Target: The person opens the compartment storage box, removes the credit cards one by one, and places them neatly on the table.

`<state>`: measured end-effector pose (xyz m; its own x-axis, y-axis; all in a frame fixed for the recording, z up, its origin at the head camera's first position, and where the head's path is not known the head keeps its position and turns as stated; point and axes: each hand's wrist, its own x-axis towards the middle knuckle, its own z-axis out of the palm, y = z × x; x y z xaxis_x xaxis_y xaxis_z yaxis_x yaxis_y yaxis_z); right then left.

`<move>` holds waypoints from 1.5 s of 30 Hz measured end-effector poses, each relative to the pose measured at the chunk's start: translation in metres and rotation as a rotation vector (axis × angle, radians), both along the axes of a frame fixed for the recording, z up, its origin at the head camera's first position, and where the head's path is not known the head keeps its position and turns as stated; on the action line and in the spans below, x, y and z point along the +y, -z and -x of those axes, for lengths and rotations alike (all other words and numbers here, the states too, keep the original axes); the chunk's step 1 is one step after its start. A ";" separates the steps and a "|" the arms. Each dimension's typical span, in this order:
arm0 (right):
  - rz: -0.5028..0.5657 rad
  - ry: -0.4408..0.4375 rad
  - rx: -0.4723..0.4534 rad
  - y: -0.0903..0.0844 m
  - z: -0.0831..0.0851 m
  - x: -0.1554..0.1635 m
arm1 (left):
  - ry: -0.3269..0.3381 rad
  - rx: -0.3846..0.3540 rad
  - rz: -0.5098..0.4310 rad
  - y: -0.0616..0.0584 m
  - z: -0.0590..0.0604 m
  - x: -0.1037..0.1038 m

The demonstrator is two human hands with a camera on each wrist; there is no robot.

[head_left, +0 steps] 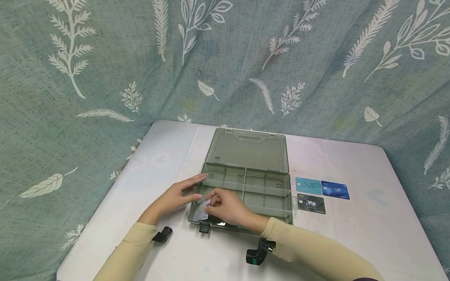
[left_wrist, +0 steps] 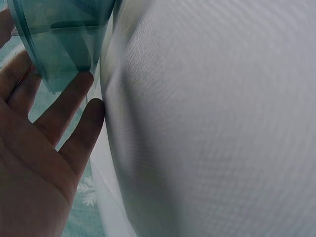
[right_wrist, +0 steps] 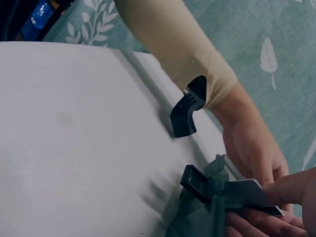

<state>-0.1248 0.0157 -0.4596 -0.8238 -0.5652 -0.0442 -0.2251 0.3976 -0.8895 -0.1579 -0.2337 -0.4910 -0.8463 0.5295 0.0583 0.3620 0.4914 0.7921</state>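
A grey-green see-through box (head_left: 267, 201) with dividers lies on the table, its lid (head_left: 247, 150) folded back flat behind it. My right hand (head_left: 228, 207) reaches in over the front left corner and pinches a whitish card (head_left: 201, 212) between thumb and fingers. In the right wrist view the card (right_wrist: 247, 190) stands tilted beside the front wall and its dark clasp (right_wrist: 195, 182). At the box's left wall is my left hand (head_left: 175, 197), fingers spread and fairly straight. The left wrist view shows these fingers (left_wrist: 69, 101) right along the box side (left_wrist: 74, 44).
On the white table (head_left: 365, 226), right of the box, lie a teal VIP card (head_left: 308, 185), a blue VIP card (head_left: 335, 190) and a black Vip card (head_left: 311, 203). Behind the table hangs a green leaf-patterned cloth (head_left: 225, 70).
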 end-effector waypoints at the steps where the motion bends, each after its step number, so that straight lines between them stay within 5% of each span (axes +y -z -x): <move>1: 0.004 -0.001 -0.011 0.000 0.000 0.000 | 0.000 0.001 0.002 0.000 0.000 0.000; 12: 0.101 -0.005 -0.175 -0.001 0.000 0.003 | -0.013 -0.023 0.003 0.001 0.000 0.000; 31: 0.202 0.019 -0.265 -0.011 -0.002 0.025 | -0.021 -0.019 0.013 0.000 0.000 0.002; 45: 0.203 0.052 -0.243 -0.010 -0.006 0.054 | -0.019 -0.015 0.008 0.001 0.001 0.002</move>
<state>-0.1192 0.0697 -0.4501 -0.8311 -0.5397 -0.1339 0.0198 0.2119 -0.9771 -0.1590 -0.2319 -0.4925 -0.8568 0.5140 0.0410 0.3407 0.5047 0.7932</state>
